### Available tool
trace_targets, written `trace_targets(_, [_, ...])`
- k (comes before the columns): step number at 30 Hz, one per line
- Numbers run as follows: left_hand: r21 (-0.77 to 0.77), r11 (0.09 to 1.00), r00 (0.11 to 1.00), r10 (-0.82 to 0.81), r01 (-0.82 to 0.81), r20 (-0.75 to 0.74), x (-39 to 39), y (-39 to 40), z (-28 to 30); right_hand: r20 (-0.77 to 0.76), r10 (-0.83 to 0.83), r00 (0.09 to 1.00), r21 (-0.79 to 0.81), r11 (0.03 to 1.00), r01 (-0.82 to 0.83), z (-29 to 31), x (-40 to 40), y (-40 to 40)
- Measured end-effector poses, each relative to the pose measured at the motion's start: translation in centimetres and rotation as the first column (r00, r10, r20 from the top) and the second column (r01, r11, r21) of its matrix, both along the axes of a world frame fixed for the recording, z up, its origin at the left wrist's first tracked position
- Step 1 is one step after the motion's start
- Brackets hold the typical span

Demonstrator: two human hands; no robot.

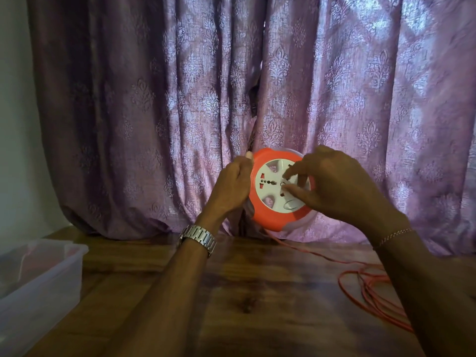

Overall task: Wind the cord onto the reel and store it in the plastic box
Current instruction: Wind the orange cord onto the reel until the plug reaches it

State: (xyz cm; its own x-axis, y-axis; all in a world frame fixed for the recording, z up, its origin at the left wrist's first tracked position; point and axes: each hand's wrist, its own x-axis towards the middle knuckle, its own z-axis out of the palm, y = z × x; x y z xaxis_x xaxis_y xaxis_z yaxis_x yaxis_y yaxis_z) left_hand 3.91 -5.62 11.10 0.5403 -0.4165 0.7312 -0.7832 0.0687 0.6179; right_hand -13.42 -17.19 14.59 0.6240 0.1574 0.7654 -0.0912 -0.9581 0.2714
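Observation:
An orange reel (270, 217) with a white socket face is held up above the wooden table, in front of the curtain. My left hand (233, 185) grips its left rim. My right hand (334, 185) covers the right side, with thumb and fingers pinching a small knob on the white face. The orange cord (360, 287) runs down from under the reel and lies in loose loops on the table at the right, partly hidden by my right forearm. The clear plastic box (38, 279) stands at the table's left edge, without a lid.
A purple patterned curtain (154, 112) hangs right behind the reel down to the wooden table (257, 305). A pale wall shows at the far left.

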Motion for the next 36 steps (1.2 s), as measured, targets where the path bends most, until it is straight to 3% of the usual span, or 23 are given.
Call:
trace_targets(2, [-0.005,1.000,1.000,-0.002,0.002,-0.002,-0.1,0.1,0.0,-0.058,0.030,0.998,-0.045,0.998,-0.032,0.2,0.1,0.1])
trace_targets(6, [0.007,1.000,0.999,-0.025,0.025,0.025,-0.5,0.1,-0.1,-0.358,-0.047,0.932,-0.062,0.998,0.027,-0.4,0.7,0.2])
trace_targets(8, [0.019,1.000,0.999,-0.014,0.014,0.045,-0.6,-0.1,-0.1,-0.389,-0.068,0.919,-0.057,0.997,0.050,-0.6,1.0,0.0])
trace_targets(17, [-0.016,0.999,0.996,0.052,-0.051,0.072,-0.6,-0.6,-0.3,-0.252,-0.143,0.957,-0.085,0.989,0.125,-1.1,0.9,-0.2])
trace_targets(20, [-0.030,0.999,0.997,0.039,-0.037,0.068,-0.8,-0.6,-0.1,-0.067,-0.169,0.983,-0.083,0.983,0.163,-1.1,0.9,-0.1])
trace_targets(25, [-0.083,0.995,0.998,0.050,-0.047,0.025,-1.2,-0.3,0.4,0.224,-0.180,0.958,0.131,0.980,0.153,-1.6,1.9,-0.2])
trace_targets(27, [-0.079,0.996,0.999,0.044,-0.044,0.003,-1.2,-0.2,0.5,0.285,-0.185,0.941,0.099,0.982,0.164,-1.5,2.0,-0.1])
trace_targets(30, [-0.083,0.994,0.998,0.063,-0.064,-0.003,-1.2,-0.1,0.6,0.244,-0.216,0.945,0.045,0.976,0.212,-1.2,1.6,0.0])
trace_targets(33, [-0.083,0.994,0.997,0.077,-0.076,0.001,-1.2,-0.1,0.6,0.174,-0.097,0.980,0.001,0.995,0.098,-0.7,1.0,-0.1])
trace_targets(36, [-0.096,0.990,0.995,0.103,-0.101,0.016,-1.1,0.0,0.7,-0.039,0.002,0.999,-0.005,1.000,-0.002,-0.3,0.5,-0.2])
